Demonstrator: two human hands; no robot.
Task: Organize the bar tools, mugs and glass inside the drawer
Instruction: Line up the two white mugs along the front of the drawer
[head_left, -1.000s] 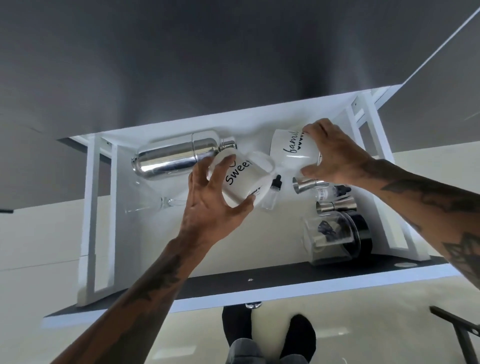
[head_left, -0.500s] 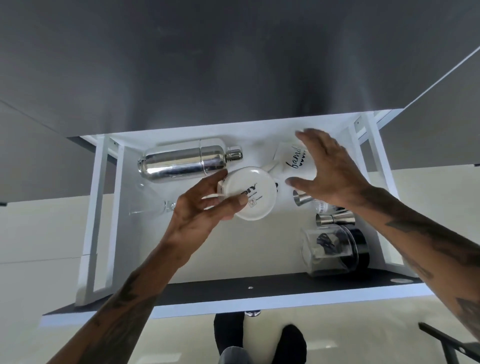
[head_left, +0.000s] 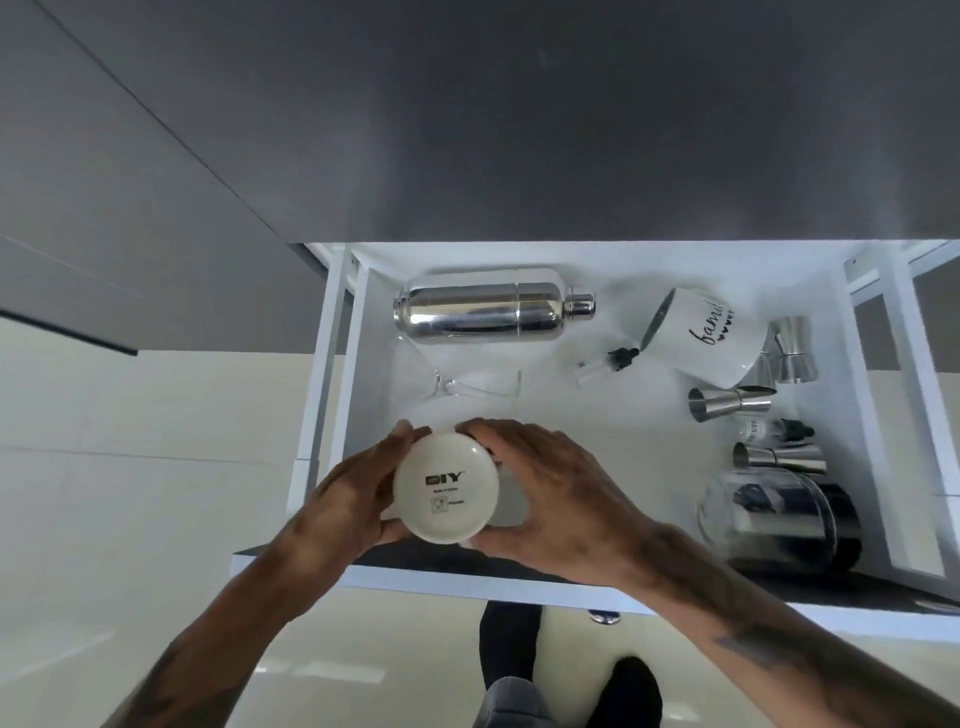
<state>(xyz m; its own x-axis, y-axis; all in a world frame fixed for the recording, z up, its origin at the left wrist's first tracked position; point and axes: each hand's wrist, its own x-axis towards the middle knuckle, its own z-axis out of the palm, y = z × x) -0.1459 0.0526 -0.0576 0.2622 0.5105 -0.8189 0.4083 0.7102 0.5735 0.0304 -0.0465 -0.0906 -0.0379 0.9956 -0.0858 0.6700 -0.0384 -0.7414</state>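
Both my left hand (head_left: 348, 499) and right hand (head_left: 550, 493) clasp the inverted mug (head_left: 445, 491) at the drawer (head_left: 519, 577) front-left. Risk: lowering onto the lying glass (head_left: 475, 387) just behind could crack it.

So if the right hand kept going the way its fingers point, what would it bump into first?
Probably the left hand. The right hand points leftward across the upside-down mug both hands hold, and their fingertips nearly meet behind it.

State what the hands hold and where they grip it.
Both hands hold one white mug, upside down with its base toward the camera. The left hand and the right hand clasp its opposite sides, over the front left of the drawer.
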